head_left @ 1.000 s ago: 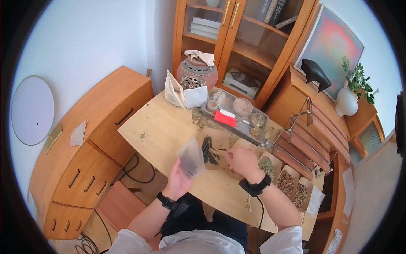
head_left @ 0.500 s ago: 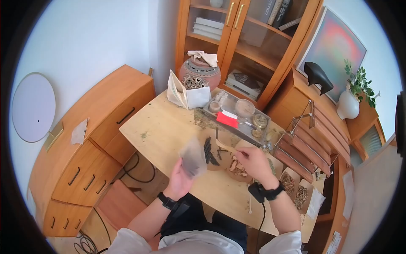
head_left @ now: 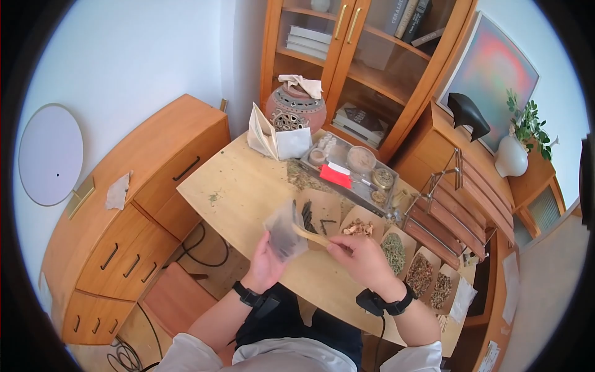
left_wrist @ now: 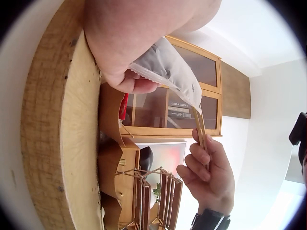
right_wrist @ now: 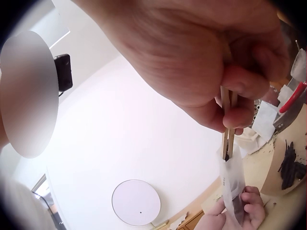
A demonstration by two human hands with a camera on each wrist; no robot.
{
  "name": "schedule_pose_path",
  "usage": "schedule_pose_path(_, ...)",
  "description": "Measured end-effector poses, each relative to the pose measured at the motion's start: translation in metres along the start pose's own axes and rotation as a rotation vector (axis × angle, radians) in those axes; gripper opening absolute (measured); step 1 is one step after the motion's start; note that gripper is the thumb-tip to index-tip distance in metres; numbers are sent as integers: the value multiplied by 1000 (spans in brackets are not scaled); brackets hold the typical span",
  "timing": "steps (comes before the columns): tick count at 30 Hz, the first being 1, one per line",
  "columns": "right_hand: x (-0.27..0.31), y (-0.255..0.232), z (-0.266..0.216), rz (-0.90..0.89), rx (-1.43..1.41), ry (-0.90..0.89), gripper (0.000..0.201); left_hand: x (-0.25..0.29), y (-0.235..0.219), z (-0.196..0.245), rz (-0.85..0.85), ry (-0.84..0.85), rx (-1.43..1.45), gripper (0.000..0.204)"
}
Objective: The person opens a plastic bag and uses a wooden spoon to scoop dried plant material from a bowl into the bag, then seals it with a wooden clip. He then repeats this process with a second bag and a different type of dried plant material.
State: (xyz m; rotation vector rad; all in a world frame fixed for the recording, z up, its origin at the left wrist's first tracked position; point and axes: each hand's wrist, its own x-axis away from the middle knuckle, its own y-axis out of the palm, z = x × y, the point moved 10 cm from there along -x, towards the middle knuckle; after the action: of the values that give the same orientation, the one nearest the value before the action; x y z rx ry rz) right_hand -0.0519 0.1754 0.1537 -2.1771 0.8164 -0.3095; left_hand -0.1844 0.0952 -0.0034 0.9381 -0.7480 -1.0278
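My left hand (head_left: pixel 265 265) holds a small translucent sachet (head_left: pixel 284 235) upright, with dark pieces showing through its lower part. Between thumb and fingers, my right hand (head_left: pixel 365 260) pinches wooden tweezers (head_left: pixel 315 237). Their tips meet the mouth of the sachet, and a bit of dark material shows between them in the right wrist view, at the sachet's opening (right_wrist: pixel 231 165). Just beyond the sachet, a brown paper tray (head_left: pixel 331 204) holds dark, stick-like pieces (head_left: pixel 307 216). The left wrist view shows the sachet (left_wrist: pixel 168 67) gripped near its sealed edge.
More paper trays run to the right, with pale chips (head_left: pixel 358 228), green dried herb (head_left: pixel 393 251) and brown mixed bits (head_left: pixel 419 274). Behind are a grey tray (head_left: pixel 348 162) of jars, an open booklet (head_left: pixel 263 137) and a patterned pot (head_left: pixel 296 108). A slatted wooden rack (head_left: pixel 443 217) stands right.
My right hand has lifted a dark stick from the paper tray with the tweezers and brought it left to the sachet's mouth. My left hand has stayed nearly still.
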Motion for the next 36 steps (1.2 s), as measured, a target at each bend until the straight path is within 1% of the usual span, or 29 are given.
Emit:
schedule_pose_path(3,2,2,-8,-6,62,-26,25,1,2,0,-6,-5,-9,51)
schedule_pose_path(6,3,3,-12,-10,107,-49,25,4,14,1,-41,-26,9,52)
schedule_pose_path(10,3,-6,-16,-22,87,-16,26,-1,0,-1,-19,-2,-15,52)
schedule_pose_path(12,2,-14,-15,0,69,12,27,-1,-6,0,4,18,-41,52)
schedule_pose_path(16,-5,-23,3,79,-71,33,27,1,-3,0,-2,10,-25,51)
schedule_pose_path(19,-19,-31,25,131,-121,147,25,1,-5,0,1,3,10,52)
schedule_pose_path(20,-24,-29,35,122,3,167,27,1,-6,-1,-2,0,9,52)
schedule_pose_path(23,-40,-4,66,4,219,191,30,0,-7,-2,6,-7,6,52)
schedule_pose_path(24,-43,0,70,10,264,182,29,0,-7,-1,14,-7,5,51)
schedule_pose_path(26,-48,11,69,21,353,164,29,1,-7,-2,17,-21,10,51)
schedule_pose_path(29,-56,17,60,33,324,188,29,1,-7,-2,24,-28,9,50)
schedule_pose_path(32,-60,27,50,33,424,167,26,2,-6,-2,30,-20,-2,49)
schedule_pose_path(35,-59,35,47,-40,515,174,26,3,-3,0,44,-16,-14,48)
schedule_pose_path(36,-58,31,47,-35,535,195,25,3,-3,1,51,-14,-15,48)
